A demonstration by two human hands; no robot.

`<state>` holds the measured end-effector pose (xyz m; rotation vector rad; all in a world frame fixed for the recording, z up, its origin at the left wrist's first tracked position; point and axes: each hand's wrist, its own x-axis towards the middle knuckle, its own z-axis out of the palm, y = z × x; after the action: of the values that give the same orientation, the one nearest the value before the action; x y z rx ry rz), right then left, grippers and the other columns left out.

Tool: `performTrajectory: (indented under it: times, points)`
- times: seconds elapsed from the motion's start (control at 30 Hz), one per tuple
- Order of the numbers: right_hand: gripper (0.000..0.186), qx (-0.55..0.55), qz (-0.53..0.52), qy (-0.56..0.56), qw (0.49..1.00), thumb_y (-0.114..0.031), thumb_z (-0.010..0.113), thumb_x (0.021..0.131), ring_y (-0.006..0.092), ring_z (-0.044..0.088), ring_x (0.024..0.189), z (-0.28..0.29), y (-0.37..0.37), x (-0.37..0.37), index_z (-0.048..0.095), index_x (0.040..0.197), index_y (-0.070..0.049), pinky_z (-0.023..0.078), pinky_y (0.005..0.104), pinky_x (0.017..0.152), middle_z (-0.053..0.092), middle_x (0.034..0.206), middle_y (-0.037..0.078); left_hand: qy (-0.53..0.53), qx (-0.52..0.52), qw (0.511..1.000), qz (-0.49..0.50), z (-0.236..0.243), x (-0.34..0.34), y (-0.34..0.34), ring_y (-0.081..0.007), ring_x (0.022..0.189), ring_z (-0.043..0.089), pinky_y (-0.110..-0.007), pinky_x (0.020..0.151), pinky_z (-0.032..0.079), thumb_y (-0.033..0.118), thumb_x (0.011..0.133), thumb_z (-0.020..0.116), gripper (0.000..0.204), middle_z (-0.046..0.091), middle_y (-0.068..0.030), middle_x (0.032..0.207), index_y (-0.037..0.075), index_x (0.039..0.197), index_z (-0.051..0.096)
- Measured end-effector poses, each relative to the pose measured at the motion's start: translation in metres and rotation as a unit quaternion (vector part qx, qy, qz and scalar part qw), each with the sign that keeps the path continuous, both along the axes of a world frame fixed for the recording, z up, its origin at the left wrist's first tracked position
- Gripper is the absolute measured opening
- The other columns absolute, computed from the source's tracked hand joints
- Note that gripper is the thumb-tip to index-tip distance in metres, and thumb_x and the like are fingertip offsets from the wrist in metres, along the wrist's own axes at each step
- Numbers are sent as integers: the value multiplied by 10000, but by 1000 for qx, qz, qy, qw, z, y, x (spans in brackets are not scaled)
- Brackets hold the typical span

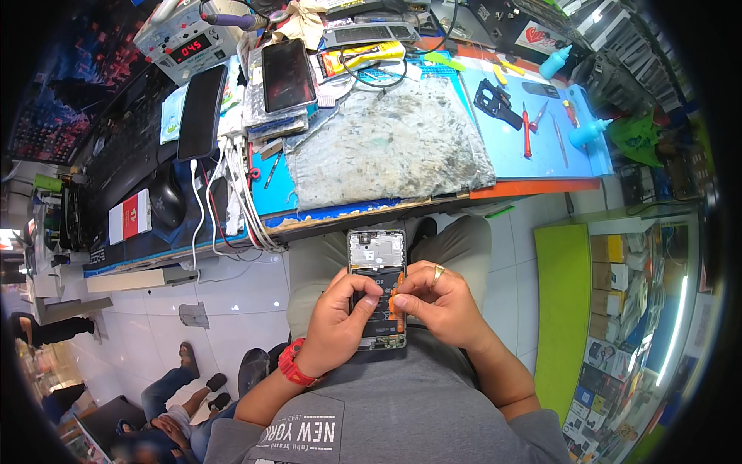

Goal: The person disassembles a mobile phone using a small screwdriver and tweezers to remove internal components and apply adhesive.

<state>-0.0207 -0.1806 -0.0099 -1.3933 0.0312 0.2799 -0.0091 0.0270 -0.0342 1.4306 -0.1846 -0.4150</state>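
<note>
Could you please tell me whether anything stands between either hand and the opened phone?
Nothing visible does: the left hand holds the opened phone, and the right hand is at its orange strip.

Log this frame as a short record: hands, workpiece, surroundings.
left hand: steadies the left side of an opened phone
right hand: fingertips at the orange strip; grip unclear
workpiece: opened phone, black battery exposed
surroundings: stained grey cloth ahead; red-handled screwdriver on the blue mat, right; dark-screened phone with white cable, left

An opened phone (378,268) is held inside up, silvery plate (377,250) at its far end, orange strip (392,306) along black battery (379,325)
</note>
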Motion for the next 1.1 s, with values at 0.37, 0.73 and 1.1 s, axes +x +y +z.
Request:
performTrajectory:
  times: [0.37,0.73,1.1]
  points:
    - [116,-169,24,-73,983,-38,759,895,177,705,787,8,-2,2,684,930,43,582,296,660,656,947,104,-75,100,992,-12,25,9,-8,-237,1052,621,-348,927,494,119,949,712,143,610,-131,1121,-2,1026,707]
    - [134,-170,23,-70,983,-71,786,878,174,688,771,5,1,-1,696,921,18,565,300,648,664,945,89,-62,137,989,-11,28,7,-7,-219,1011,611,-341,898,483,123,977,681,133,592,-121,1086,-8,950,680]
    - [145,51,-27,63,996,-7,686,950,162,701,902,-7,-2,-10,669,1087,37,591,289,779,632,1188,121,-12,95,995,1,19,6,-4,-214,1017,618,-329,908,484,134,1015,635,168,605,-124,1079,-17,1040,705]
